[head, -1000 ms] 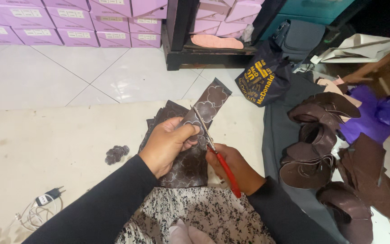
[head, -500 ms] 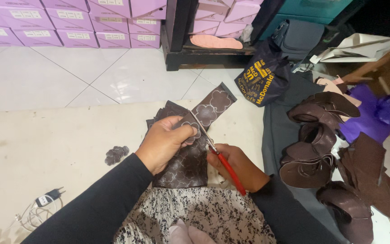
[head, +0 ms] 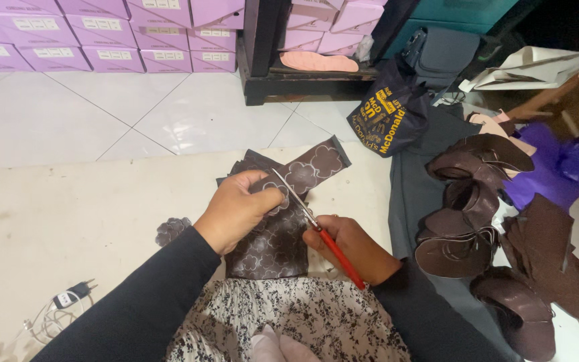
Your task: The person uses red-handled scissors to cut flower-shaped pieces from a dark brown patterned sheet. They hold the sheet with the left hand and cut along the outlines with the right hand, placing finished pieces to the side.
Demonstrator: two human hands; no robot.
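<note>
Left hand (head: 239,209): closed, pinching the dark brown patterned leather sheet (head: 279,231), which lies under and between both hands.
Right hand (head: 355,247): gripping red-handled scissors (head: 316,224), blades on the sheet.
Hidden: the sheet's middle, beneath the left hand; finger loops inside the right fist.
Right of hands: curled brown leather pieces (head: 467,214), partly overlapping.

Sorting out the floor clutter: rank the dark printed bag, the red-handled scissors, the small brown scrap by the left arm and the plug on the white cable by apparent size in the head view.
1. dark printed bag, though it lies farther away
2. red-handled scissors
3. small brown scrap
4. plug, smallest
</note>
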